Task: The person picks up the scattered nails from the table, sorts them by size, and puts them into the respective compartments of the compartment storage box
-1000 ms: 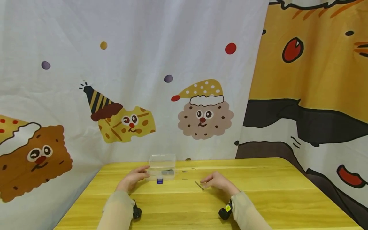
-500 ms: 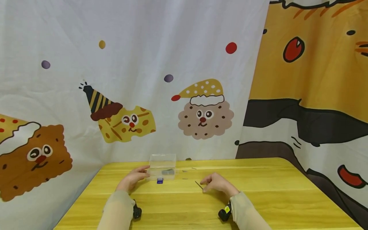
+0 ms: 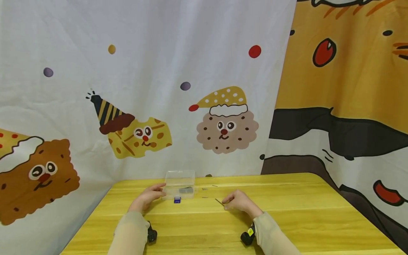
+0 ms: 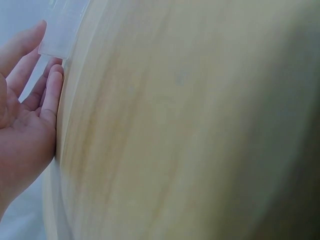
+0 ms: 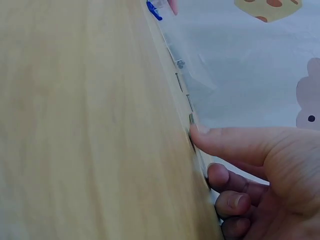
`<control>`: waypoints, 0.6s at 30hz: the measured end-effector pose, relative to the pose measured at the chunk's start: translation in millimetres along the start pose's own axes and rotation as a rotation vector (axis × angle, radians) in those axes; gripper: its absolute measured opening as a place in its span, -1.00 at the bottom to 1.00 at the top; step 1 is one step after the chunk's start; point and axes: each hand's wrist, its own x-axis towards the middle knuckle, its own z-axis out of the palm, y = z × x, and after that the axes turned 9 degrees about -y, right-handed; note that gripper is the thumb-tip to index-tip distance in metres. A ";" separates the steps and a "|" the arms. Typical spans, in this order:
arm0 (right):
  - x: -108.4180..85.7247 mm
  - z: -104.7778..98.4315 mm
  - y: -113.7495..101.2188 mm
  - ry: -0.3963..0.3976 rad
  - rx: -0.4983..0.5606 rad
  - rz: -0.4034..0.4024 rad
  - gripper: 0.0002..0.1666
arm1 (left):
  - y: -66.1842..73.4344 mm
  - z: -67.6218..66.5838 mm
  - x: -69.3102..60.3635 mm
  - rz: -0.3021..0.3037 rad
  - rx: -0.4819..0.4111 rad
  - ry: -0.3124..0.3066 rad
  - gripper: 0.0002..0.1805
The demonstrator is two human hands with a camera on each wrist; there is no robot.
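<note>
A clear plastic box (image 3: 180, 179) stands near the back of the table with its lid raised, a blue latch (image 3: 177, 200) at its front and a few greyish pieces inside. My left hand (image 3: 147, 197) rests at the box's left side, fingers extended and fingertips against it; the left wrist view shows this hand (image 4: 30, 100) by the box corner (image 4: 62, 30). To the right, my right hand (image 3: 238, 201) pinches one end of a thin dark nail (image 3: 219, 202) low over the table. In the right wrist view, my thumb (image 5: 220, 142) partly covers that nail.
Several small nails (image 3: 205, 197) lie on the yellow wood-grain table (image 3: 197, 230) between the box and my right hand. Behind the table's back edge hangs a white curtain (image 3: 178, 141) printed with cartoon snacks.
The right hand's fingertips have closed in on the nail's near end, and the nail has shifted slightly and turned flatter. My left hand stays at the box.
</note>
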 end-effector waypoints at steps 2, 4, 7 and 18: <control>0.3 1.1 -0.4 0.014 -0.008 0.000 -0.78 | -0.5 0.1 0.0 -0.004 0.000 0.003 -0.33; 0.9 2.2 -1.0 0.030 -0.015 0.002 -0.80 | -0.4 -0.1 0.2 -0.011 -0.003 0.007 -0.33; 2.2 3.7 -1.6 0.052 -0.025 0.006 -0.82 | 0.2 -0.5 0.8 -0.021 0.002 0.009 -0.34; 1.8 5.3 0.2 0.092 -0.068 -0.016 -0.92 | -1.1 1.0 2.9 -0.022 0.006 0.034 -0.35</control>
